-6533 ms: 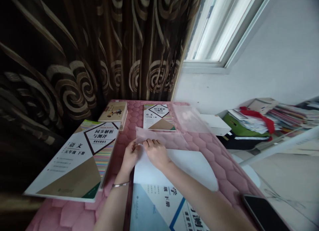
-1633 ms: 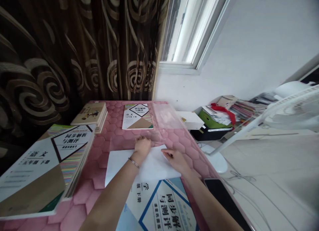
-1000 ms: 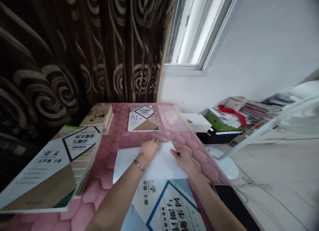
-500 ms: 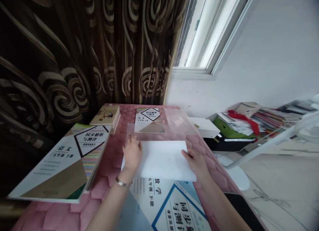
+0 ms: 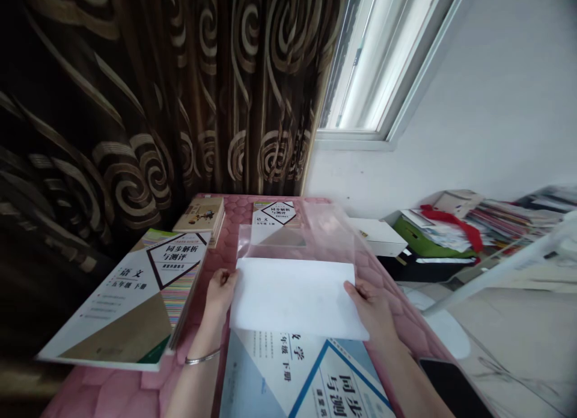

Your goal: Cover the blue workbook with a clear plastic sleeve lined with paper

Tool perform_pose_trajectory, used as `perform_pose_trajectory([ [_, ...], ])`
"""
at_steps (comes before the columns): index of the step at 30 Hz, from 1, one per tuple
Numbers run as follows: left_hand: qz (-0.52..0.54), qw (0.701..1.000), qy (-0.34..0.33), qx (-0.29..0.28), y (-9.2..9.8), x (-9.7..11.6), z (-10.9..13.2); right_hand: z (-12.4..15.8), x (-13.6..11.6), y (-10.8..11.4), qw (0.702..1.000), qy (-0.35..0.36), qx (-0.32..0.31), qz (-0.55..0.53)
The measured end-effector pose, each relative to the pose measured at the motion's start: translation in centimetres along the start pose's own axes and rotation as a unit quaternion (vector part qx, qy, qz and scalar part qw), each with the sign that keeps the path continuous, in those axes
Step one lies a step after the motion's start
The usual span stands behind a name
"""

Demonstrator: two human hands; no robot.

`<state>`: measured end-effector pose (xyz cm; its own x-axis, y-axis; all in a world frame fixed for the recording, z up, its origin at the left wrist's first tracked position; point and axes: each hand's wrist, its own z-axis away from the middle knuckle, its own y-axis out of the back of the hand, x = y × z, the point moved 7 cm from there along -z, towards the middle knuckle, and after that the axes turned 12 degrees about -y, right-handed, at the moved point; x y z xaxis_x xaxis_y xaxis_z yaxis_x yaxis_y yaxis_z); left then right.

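A blank white sheet of paper (image 5: 297, 298) is held up before me, with a clear plastic sheet (image 5: 329, 237) showing at its far edge. My left hand (image 5: 220, 295) pinches the left edge of the paper, fingers curled. The right edge is gripped by my right hand (image 5: 372, 307), thumb on top. Below the paper lies a blue-and-white workbook (image 5: 256, 376), its top part covered by it. Whether the plastic is joined to the paper I cannot tell. Beyond, a brown-and-white workbook (image 5: 271, 222) lies partly under the plastic.
On the left are a stack of workbooks (image 5: 126, 304) and a pile of small tan books (image 5: 201, 215) on the pink padded tablecloth (image 5: 112, 394). A black phone-like device (image 5: 451, 385) lies at the right edge. Behind stand a white box (image 5: 383, 237) and heaped papers (image 5: 437, 228).
My left hand has moved left and down, from lying over the paper to pinching its left edge. The paper is more fully visible. The whole view has shifted slightly.
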<state>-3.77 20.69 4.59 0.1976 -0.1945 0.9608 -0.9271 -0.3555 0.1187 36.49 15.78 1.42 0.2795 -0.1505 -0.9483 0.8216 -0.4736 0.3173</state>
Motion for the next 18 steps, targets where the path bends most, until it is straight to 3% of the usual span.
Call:
perform_pose_trajectory([
  [6,0.067,0.997,0.027,-0.039,-1.1,-0.4,0.6,0.4,-0.1,0.3,1.000,-0.006,0.017,-0.015],
  [13,0.021,0.999,-0.021,-0.020,-1.2,0.2,0.6,1.3,0.4,0.6,0.994,-0.065,0.043,-0.080],
  [18,0.022,0.999,-0.025,-0.015,-1.3,0.1,0.8,1.7,0.0,1.0,0.994,-0.068,0.061,-0.065],
])
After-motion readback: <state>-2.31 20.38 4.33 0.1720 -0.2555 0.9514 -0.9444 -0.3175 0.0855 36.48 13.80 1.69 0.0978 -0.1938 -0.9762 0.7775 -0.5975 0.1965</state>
